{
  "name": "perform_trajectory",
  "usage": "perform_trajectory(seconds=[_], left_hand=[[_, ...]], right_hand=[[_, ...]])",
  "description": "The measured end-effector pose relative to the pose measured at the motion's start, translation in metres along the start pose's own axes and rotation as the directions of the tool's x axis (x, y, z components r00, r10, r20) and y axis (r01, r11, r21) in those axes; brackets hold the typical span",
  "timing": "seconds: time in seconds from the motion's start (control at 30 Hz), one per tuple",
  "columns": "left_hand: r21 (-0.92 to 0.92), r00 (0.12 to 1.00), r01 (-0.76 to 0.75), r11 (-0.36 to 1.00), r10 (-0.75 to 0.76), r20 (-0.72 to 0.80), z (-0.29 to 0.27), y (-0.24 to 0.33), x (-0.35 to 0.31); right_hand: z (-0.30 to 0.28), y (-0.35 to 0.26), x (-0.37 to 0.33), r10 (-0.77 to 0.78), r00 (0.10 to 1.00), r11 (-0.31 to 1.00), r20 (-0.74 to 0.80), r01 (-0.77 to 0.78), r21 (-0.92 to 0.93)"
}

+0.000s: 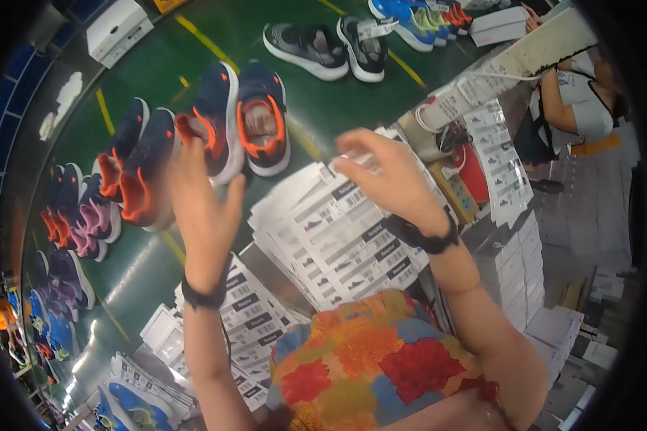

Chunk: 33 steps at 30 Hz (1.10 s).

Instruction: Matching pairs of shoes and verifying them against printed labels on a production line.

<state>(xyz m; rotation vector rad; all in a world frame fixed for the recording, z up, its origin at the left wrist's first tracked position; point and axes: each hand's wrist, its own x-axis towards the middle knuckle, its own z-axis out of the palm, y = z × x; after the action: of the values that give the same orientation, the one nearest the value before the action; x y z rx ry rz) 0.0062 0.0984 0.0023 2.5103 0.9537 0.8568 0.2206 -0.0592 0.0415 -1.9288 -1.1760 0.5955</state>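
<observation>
My left hand (207,219) reaches over the near side of a navy-and-orange pair of sneakers (223,122), its fingers stretched and blurred, thumb apart. Whether it touches a shoe I cannot tell. To its left stands another navy-and-orange pair (140,169). My right hand (395,176) hovers above a stack of white label sheets (338,237) printed with small shoe pictures and barcodes. Its thumb and forefinger are apart; a small whitish patch shows at the thumb tip, too blurred to name. Dark bands circle both wrists.
More label sheets (251,323) lie below my left hand. Black sneakers (305,50) stand on the green belt (194,54), with smaller shoes along the left. A white post (510,61) rises at right near a power strip (456,190); beyond it a co-worker (582,100) handles a box.
</observation>
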Motion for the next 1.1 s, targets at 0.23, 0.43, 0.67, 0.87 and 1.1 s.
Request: perform_trajectory(seconds=[0.23, 0.43, 0.67, 0.87, 1.1], left_hand=[[-0.134, 0.838, -0.087, 0.987, 0.145, 0.526, 0.011, 0.094, -0.095], [0.036, 0.812, -0.034, 0.999, 0.006, 0.584, 0.008, 0.092, -0.116], [0.048, 0.774, 0.028, 0.998, -0.052, 0.631, -0.01, 0.095, -0.117], [0.038, 0.691, -0.057, 0.998, 0.012, 0.723, -0.005, 0.077, -0.119], [-0.159, 0.985, 0.164, 0.974, -0.151, 0.088, -0.008, 0.029, -0.069]], right_hand=[[-0.021, 0.049, -0.136, 0.344, 0.931, 0.932, 0.121, -0.324, -0.162], [0.025, 0.064, -0.164, -0.129, 0.988, 0.887, -0.084, 0.077, -0.455], [-0.003, 0.027, -0.169, -0.416, 0.907, 0.819, 0.075, 0.409, -0.403], [-0.006, 0.012, -0.076, -0.182, 0.913, 0.504, -0.366, 0.406, 0.762], [0.085, 0.023, 0.124, 0.186, 0.966, 0.609, -0.18, 0.03, 0.792]])
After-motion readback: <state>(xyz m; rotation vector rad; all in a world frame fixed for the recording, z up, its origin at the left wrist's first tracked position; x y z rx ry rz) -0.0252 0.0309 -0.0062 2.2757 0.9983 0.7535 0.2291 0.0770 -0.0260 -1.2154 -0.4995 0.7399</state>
